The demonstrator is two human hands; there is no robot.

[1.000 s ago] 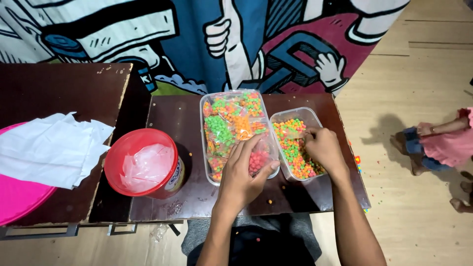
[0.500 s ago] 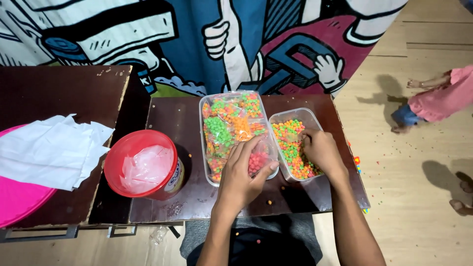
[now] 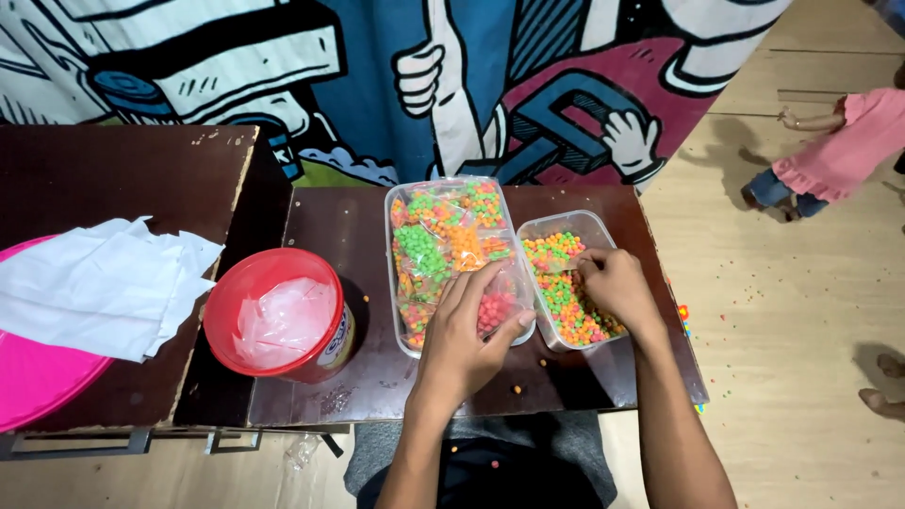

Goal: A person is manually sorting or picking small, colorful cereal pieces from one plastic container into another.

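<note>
Colourful beads [image 3: 566,292]; both hands [image 3: 467,335] sorting.

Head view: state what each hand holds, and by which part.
The left hand grips a small clear bag of red pellets by its lower end, over the large container. The right hand reaches into the smaller tub of mixed pellets; its hold cannot be told.

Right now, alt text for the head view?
A person's left hand rests on small bags of coloured beads in a large clear tub, while the right hand reaches into a smaller tub of loose mixed beads. Left of them on the dark table stands a red bucket, beside white paper.
</note>
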